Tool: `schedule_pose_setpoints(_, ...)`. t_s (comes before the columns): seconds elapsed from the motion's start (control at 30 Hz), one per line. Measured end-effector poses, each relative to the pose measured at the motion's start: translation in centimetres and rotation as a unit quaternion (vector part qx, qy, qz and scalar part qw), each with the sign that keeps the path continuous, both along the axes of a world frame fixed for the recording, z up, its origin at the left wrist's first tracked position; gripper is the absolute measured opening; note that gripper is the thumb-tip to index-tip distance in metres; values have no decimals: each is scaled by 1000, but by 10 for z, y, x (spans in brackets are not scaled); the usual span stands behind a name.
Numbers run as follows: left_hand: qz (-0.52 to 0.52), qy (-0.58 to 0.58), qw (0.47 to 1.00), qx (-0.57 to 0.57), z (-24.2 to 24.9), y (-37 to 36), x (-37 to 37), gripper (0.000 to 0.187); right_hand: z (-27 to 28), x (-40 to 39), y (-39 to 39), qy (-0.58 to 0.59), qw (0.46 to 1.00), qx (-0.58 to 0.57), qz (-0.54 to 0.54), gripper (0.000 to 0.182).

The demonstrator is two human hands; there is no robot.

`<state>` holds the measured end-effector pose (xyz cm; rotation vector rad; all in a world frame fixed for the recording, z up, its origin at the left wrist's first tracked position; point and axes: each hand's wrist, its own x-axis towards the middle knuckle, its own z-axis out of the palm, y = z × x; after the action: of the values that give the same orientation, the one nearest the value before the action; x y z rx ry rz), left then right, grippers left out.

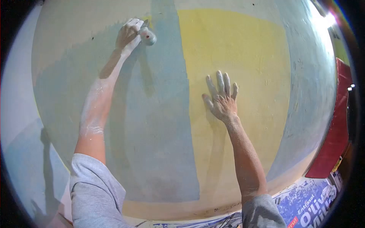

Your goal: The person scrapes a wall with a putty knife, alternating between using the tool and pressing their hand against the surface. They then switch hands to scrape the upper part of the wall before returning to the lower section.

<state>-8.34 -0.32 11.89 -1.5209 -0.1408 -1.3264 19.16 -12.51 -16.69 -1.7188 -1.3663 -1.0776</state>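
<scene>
Pale dust coats the left hand (131, 34), which is raised high on the wall (152, 152) with its fingers closed around a small tool (148, 37). The tool is at the hand's right side, against the blue-grey paint near a small yellow smudge (147, 21); it is probably a scraper, but the fingers hide much of it. A rounded grey end with a reddish spot shows, and its working edge is hard to make out.

Well apart from it and lower, the right hand (223, 100) is open and empty, fingers spread over the yellow patch (247, 49). Whether the whole palm touches the surface cannot be told. Both forearms are dusted white, and the grey left sleeve (93, 186) and right sleeve (264, 211) are cut off by the lower edge.

Around the yellow patch, blue-grey paint lies on both sides, with a beige strip along the bottom. Shadows of the arms fall across the wall. At the right stands a red panel (330, 136), beneath a bright light (329, 19) whose glare washes out its surroundings. At the lower right, a blue printed banner (304, 201) shows "Entrasol" and larger white lettering, partly cut off. Dark vignetting swallows the corners.
</scene>
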Motion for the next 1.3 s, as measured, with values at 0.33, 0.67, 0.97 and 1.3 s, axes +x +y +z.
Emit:
schedule_pose_setpoints(0.33,-4,61,996,-66,-14,7,-9,23,-1,1,1,-2,1000,-13,-8,65)
schedule_pose_setpoints(0.67,-30,63,993,-96,23,12,2,16,3,0,0,-5,1000,-22,-5,65)
schedule_pose_setpoints(0.97,-5,8,997,-80,18,5,25,22,5,-1,-1,12,999,-36,-20,65)
schedule_pose_setpoints(1.3,-43,15,998,-42,10,-2,26,17,2,-1,-3,12,998,-54,-25,67)
